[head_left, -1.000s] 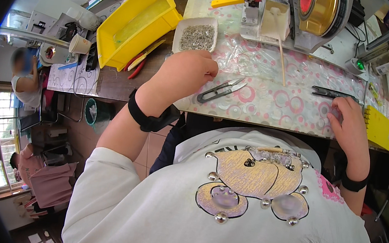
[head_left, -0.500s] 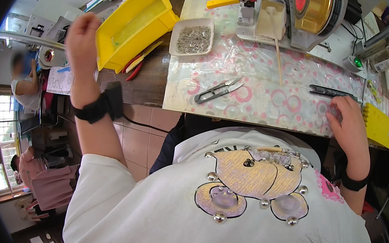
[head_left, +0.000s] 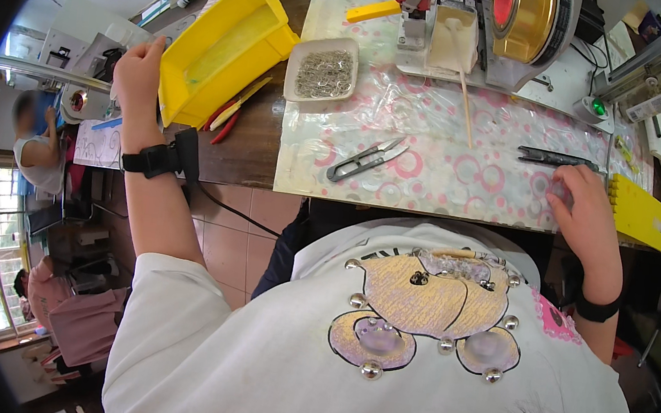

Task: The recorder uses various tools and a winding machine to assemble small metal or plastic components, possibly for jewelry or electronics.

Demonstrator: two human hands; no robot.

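Observation:
My left hand [head_left: 138,77] is raised at the outer left side of a yellow plastic bin [head_left: 175,92]. Its fingers are curled closed, and whatever they may hold is hidden. The right hand [head_left: 584,203] rests at the table's front edge, fingers loosely bent and apart, holding nothing that I can see. Just beyond its fingertips lies a slim black tool [head_left: 547,156]. Grey thread snips [head_left: 352,165] lie on the table mat with their blades apart. A white dish [head_left: 298,94] full of small metal pieces stands between bin and mat.
Red-handled pliers [head_left: 225,126] lie beside the bin. At the back stands a device with a gold tape roll [head_left: 532,21] and a small cup [head_left: 452,52] holding a thin stick [head_left: 467,112]. A yellow ridged piece [head_left: 644,216] borders the right side. Two other people sit far left.
My left hand has moved slightly down beside the bin, no longer blurred, its fingers now curled. The right hand stays in about the same place.

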